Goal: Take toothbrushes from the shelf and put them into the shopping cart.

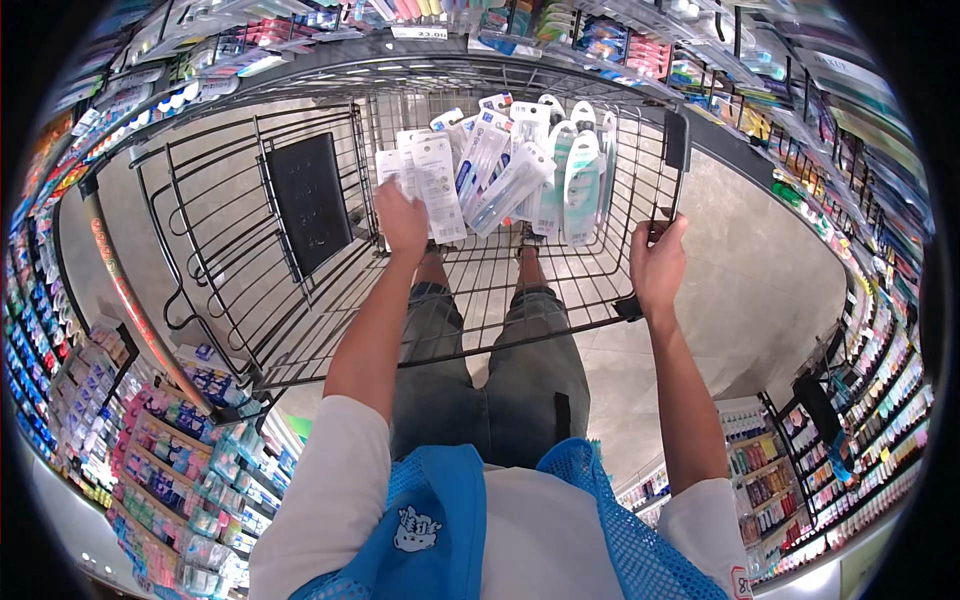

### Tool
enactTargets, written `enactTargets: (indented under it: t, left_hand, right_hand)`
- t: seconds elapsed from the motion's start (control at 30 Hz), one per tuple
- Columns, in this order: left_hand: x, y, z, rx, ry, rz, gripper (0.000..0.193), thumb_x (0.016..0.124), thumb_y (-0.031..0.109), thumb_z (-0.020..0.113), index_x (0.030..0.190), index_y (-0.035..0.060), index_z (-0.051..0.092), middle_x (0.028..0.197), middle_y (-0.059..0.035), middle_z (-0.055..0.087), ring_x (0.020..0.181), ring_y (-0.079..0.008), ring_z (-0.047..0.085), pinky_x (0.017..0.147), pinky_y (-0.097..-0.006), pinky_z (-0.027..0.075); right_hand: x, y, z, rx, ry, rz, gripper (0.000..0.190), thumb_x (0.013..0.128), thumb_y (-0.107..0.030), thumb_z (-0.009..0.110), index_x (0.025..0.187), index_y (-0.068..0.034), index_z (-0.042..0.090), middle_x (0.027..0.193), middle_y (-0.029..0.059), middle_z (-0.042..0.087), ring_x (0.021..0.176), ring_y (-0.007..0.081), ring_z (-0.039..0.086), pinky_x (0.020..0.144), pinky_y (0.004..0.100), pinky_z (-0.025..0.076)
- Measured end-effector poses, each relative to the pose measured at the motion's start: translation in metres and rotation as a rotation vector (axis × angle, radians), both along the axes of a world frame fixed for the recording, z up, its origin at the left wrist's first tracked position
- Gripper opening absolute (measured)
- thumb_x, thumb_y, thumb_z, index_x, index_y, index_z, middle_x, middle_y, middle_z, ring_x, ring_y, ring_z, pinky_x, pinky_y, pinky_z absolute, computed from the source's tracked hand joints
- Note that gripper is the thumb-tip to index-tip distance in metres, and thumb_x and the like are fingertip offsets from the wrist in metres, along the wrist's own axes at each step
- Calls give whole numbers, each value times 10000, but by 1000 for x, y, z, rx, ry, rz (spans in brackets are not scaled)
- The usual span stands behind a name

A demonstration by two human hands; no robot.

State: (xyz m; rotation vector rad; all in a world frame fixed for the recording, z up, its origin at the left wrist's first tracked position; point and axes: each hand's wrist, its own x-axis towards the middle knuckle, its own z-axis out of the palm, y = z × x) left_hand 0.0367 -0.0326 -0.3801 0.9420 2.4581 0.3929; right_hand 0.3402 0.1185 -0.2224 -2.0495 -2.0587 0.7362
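A black wire shopping cart point(487, 349) stands before me, with several packaged toothbrushes in its far part. My left hand point(403, 219) reaches into the cart, its fingers closed at a narrow white package point(388, 160) at the left of the group. Beside it leans a white blister card point(439, 187) with printing. Clear toothbrush packs point(514, 191) lie tilted across the middle. On the right stand rounded green-and-clear packs point(582, 191). My right hand point(658, 259) grips the wire rim at the cart's right side, below a black corner piece point(676, 141).
A black panel point(310, 202) is fixed to the cart's left wire wall. Beyond it runs the cart's push handle point(139, 300). Hanging toothbrush displays point(615, 41) line the far side. Stocked shelves point(165, 465) stand behind left. At the right, a person point(825, 420) is near another shelf.
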Motion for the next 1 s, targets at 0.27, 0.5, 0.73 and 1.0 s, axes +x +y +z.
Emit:
enactTargets:
  t: [0.27, 0.5, 0.73, 1.0]
  left_hand:
    - [74, 42, -10, 95, -220, -344, 1065, 611, 164, 812, 1431, -50, 168, 1397, -346, 218, 1310, -480, 265, 1120, -437, 259]
    - [80, 46, -22, -84, -236, -129, 1128, 608, 191, 797, 1448, -49, 84, 1352, -344, 268, 1249, -474, 333, 1059, -461, 312]
    - [62, 30, -69, 84, -378, 281, 916, 702, 340, 793, 1341, -89, 295, 1180, -293, 435, 1080, -404, 486, 947, -439, 410]
    - [94, 63, -72, 22, -238, 512, 721, 860, 537, 575, 1216, -59, 381, 1155, -277, 455, 1096, -407, 388, 968, -541, 281]
  right_hand:
    - [-18, 0, 6, -126, 97, -40, 330, 863, -109, 590, 1133, 2, 437, 850, 156, 657, 779, 313, 663, 679, 395, 502]
    - [-7, -2, 0, -107, 83, -32, 353, 857, -105, 595, 1139, 19, 424, 840, 148, 656, 729, 310, 656, 656, 391, 507]
    - [-16, 0, -1, -74, 111, -8, 359, 851, -110, 599, 1137, 27, 431, 830, 152, 655, 702, 317, 658, 626, 401, 510]
    - [-24, 2, 9, -195, 43, -106, 352, 858, -88, 594, 1151, 9, 423, 866, 144, 655, 793, 297, 652, 712, 379, 497]
